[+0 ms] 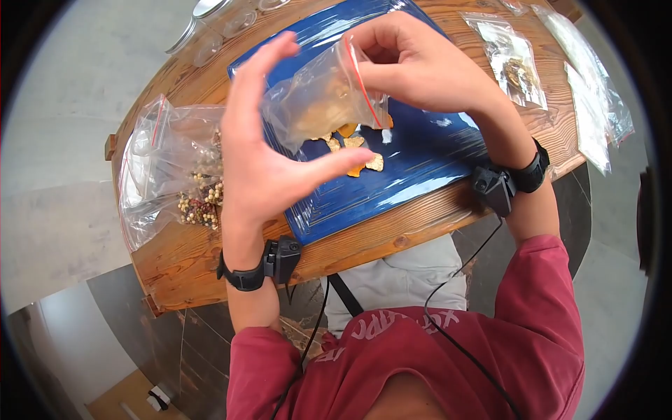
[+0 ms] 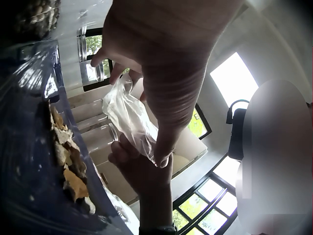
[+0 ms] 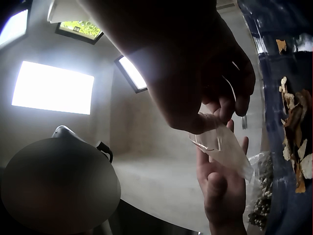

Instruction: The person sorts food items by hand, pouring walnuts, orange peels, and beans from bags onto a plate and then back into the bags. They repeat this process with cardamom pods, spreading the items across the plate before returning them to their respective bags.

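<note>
My right hand (image 1: 427,70) pinches a clear plastic bag (image 1: 308,105) by its red-striped edge, above a blue rectangular tray (image 1: 420,157). Something pale shows through the bag in the head view; what it is I cannot tell. My left hand (image 1: 259,164) is held at the bag's other side, thumb and fingers spread wide in a C shape. In the right wrist view the bag (image 3: 230,149) hangs from the right fingers in front of the left palm (image 3: 227,188). Orange and pale dried pieces (image 1: 374,162) lie on the tray below.
Left of the tray lie clear bags (image 1: 143,178), with clusters of small beige and dark red pieces (image 1: 199,210). Glass jars (image 1: 206,45) stand at the back left. A bag of brownish bits (image 1: 518,73) and flat plastic bags (image 1: 588,115) are on the right of the wooden table (image 1: 189,273).
</note>
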{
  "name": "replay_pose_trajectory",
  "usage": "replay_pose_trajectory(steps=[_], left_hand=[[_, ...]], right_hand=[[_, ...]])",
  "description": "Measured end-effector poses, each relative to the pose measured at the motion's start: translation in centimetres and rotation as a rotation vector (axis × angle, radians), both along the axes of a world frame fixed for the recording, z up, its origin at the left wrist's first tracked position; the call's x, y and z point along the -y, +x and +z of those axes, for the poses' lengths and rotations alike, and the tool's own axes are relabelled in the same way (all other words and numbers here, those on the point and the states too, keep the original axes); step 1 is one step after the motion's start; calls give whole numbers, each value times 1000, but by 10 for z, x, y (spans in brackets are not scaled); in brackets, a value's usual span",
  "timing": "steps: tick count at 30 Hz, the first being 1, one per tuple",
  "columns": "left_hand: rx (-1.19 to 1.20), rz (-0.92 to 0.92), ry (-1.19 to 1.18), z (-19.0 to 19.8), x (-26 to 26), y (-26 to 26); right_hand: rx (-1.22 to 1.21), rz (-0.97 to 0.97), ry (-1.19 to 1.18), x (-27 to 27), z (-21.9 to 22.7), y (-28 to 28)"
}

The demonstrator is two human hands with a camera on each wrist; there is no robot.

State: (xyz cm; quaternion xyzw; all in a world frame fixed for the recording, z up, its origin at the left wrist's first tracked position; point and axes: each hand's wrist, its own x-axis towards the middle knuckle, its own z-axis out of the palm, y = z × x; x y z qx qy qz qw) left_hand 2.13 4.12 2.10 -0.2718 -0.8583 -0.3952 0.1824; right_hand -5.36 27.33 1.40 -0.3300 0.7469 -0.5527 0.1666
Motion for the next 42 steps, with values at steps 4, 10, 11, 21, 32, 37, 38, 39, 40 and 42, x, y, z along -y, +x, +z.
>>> replay_pose_trajectory(steps=[4, 10, 11, 21, 32, 37, 38, 39, 40, 42], left_hand=[[-87, 19, -122, -6, -7, 1], [-234, 88, -278, 3, -16, 4], [-252, 95, -269, 2, -16, 3], [7, 114, -103, 16, 13, -8], [170, 78, -2, -4, 6, -4], [164, 116, -63, -11, 10, -5], [147, 126, -81, -13, 11, -5], [147, 126, -74, -13, 10, -5], [147, 123, -68, -12, 8, -4], [142, 113, -71, -12, 4, -3]], right_hand=[[-23, -31, 38, 19, 4, 19], [67, -184, 87, 26, 1, 24], [83, -177, 58, 27, 4, 29], [-420, -417, 380, -18, 15, -5], [-322, -267, 593, -25, -8, -21], [-324, -104, 175, -10, 6, -7], [-286, -63, 66, -5, 12, 1], [-285, -13, 22, 0, 15, 7], [-324, -5, 27, 3, 17, 12], [-399, 6, 37, 9, 20, 20]])
